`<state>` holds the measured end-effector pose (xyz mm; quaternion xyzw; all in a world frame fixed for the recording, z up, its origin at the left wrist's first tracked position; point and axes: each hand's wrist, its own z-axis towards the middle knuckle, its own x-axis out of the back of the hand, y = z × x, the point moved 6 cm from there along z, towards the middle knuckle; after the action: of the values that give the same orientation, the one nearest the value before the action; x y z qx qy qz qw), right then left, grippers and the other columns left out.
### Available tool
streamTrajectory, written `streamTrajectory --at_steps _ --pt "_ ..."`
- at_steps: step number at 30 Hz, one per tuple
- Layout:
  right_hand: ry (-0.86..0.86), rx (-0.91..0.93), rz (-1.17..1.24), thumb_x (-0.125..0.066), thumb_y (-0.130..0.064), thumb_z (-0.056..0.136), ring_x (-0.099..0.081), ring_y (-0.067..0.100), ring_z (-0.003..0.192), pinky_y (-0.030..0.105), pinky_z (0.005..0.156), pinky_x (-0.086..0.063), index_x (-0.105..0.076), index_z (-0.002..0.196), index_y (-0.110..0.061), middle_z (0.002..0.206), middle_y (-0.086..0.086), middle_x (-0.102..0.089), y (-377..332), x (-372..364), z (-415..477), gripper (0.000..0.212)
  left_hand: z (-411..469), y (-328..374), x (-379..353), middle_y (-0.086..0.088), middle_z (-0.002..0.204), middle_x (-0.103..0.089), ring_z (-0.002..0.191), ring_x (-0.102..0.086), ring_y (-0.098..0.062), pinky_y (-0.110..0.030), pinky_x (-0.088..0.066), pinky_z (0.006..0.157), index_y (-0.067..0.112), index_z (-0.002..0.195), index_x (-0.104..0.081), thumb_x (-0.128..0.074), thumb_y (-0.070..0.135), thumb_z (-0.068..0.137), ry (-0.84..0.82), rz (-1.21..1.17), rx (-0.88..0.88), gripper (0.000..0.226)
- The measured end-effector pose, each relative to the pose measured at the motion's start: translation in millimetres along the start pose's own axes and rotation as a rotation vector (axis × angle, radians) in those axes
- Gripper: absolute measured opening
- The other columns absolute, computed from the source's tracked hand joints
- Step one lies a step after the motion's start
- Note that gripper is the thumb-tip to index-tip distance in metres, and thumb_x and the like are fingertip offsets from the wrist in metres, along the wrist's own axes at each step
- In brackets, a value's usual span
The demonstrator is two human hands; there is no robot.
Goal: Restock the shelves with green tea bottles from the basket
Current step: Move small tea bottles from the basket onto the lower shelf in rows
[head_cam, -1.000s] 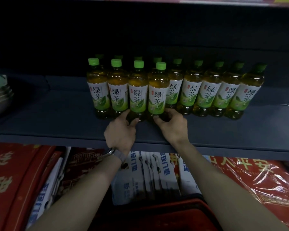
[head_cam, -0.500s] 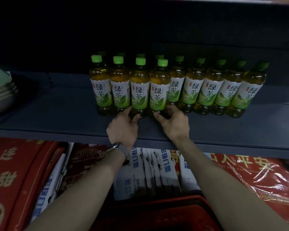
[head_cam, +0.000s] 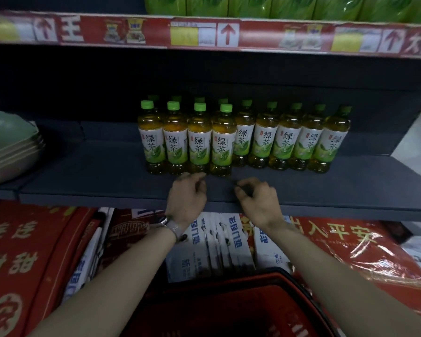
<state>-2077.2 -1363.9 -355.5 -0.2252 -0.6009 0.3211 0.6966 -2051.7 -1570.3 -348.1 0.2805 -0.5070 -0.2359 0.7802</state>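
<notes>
Several green tea bottles (head_cam: 223, 142) with green caps and white-green labels stand in rows on the dark grey shelf (head_cam: 83, 181). My left hand (head_cam: 187, 198) hovers just in front of the front row, fingers loosely curled, holding nothing. A little to its right and nearer the shelf edge is my right hand (head_cam: 258, 198), also curled and holding nothing. Neither hand touches a bottle. The red basket (head_cam: 229, 302) sits low between my forearms; its inside looks dark.
Stacked green and grey bowls (head_cam: 7, 152) sit at the shelf's left end. An upper shelf with a red price strip (head_cam: 204, 32) carries green packs. Below the shelf are red packaged mats (head_cam: 22, 251) and white-blue boxes (head_cam: 216, 242).
Both hands have drawn back from the bases of the front bottles toward the shelf edge, fingers curling in. The view has tilted up, showing the upper shelf.
</notes>
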Motion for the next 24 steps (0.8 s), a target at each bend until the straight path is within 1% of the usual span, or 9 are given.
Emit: streamTrajectory --at_steps 3,6,8,10,14,16,18,20,24 --pt "-0.018 0.028 -0.058 -0.066 -0.031 0.099 -0.067 0.024 0.11 0.033 0.097 -0.054 -0.071 0.127 -0.023 0.116 0.007 -0.072 2.3 10.2 -35.0 0.029 -30.6 24.7 -1.8 0.001 0.117 -0.065 0.109 -0.063 -0.016 -0.032 -0.052 0.094 0.02 0.124 -0.075 -0.055 0.016 0.101 -0.008 -0.018 -0.115 0.03" --pt "-0.042 0.054 -0.101 -0.067 -0.028 0.098 -0.065 0.024 0.113 0.029 0.094 -0.051 -0.07 0.13 -0.024 0.122 0.007 -0.069 5.5 19.0 -73.4 0.033 -66.2 36.9 -7.5 0.003 0.118 -0.065 0.105 -0.064 -0.015 -0.033 -0.054 0.092 0.024 0.12 -0.075 -0.055 0.022 0.101 -0.09 0.004 -0.138 0.027" --pt "-0.063 0.075 -0.173 -0.066 -0.03 0.096 -0.066 0.024 0.112 0.032 0.093 -0.054 -0.07 0.129 -0.027 0.125 0.005 -0.068 9.5 21.8 -99.9 0.034 -95.4 41.3 -15.4 0.003 0.12 -0.068 0.107 -0.065 -0.018 -0.038 -0.056 0.09 0.027 0.118 -0.075 -0.054 0.028 0.101 -0.181 0.112 -0.142 0.028" --pt "-0.11 0.089 -0.264 -0.063 -0.035 0.093 -0.068 0.028 0.111 0.037 0.091 -0.057 -0.07 0.125 -0.03 0.122 0.005 -0.071 16.9 20.1 -124.3 0.033 -126.1 43.9 -22.0 0.003 0.116 -0.07 0.106 -0.066 -0.02 -0.04 -0.056 0.087 0.028 0.112 -0.076 -0.05 0.033 0.101 -0.219 0.202 -0.163 0.028" --pt "-0.346 -0.012 -0.426 -0.059 -0.047 0.094 -0.068 0.036 0.112 0.038 0.09 -0.055 -0.068 0.118 -0.03 0.118 0.009 -0.074 52.7 1.5 -168.2 0.031 -184.9 26.5 -43.3 0.004 0.111 -0.07 0.105 -0.066 -0.021 -0.035 -0.054 0.081 0.027 0.107 -0.072 -0.044 0.043 0.104 -0.324 0.252 -0.072 0.032" --pt "-0.459 -0.042 -0.471 -0.059 -0.048 0.094 -0.068 0.035 0.116 0.038 0.094 -0.055 -0.069 0.121 -0.026 0.122 0.01 -0.074 74.8 -11.9 -187.1 0.036 -210.6 8.8 -60.5 0.003 0.119 -0.07 0.111 -0.067 -0.026 -0.038 -0.055 0.087 0.028 0.112 -0.07 -0.044 0.047 0.104 -0.415 0.324 -0.011 0.033" --pt "-0.558 -0.108 -0.509 -0.06 -0.047 0.095 -0.065 0.037 0.125 0.041 0.102 -0.053 -0.066 0.132 -0.025 0.132 0.013 -0.07 99.7 -27.3 -204.5 0.043 -233.2 -9.7 -78.8 0.003 0.125 -0.07 0.116 -0.066 -0.028 -0.04 -0.055 0.094 0.029 0.116 -0.07 -0.046 0.049 0.102 -0.51 0.4 0.049 0.035" --pt "-0.62 -0.174 -0.551 -0.06 -0.046 0.097 -0.063 0.039 0.128 0.043 0.106 -0.051 -0.062 0.139 -0.023 0.137 0.016 -0.066 123.5 -41.6 -220.1 0.047 -254.9 -27.6 -98.8 0.0 0.125 -0.07 0.116 -0.067 -0.029 -0.04 -0.056 0.094 0.026 0.115 -0.07 -0.046 0.049 0.101 -0.598 0.486 0.061 0.037" --pt "-0.729 -0.26 -0.589 -0.061 -0.048 0.094 -0.064 0.039 0.127 0.047 0.106 -0.053 -0.065 0.134 -0.019 0.136 0.016 -0.065 166.0 -72.2 -244.3 0.05 -294.5 -62.3 -135.3 -0.009 0.127 -0.069 0.119 -0.066 -0.032 -0.039 -0.054 0.092 0.02 0.12 -0.069 -0.046 0.047 0.102 -0.776 0.633 0.09 0.04"
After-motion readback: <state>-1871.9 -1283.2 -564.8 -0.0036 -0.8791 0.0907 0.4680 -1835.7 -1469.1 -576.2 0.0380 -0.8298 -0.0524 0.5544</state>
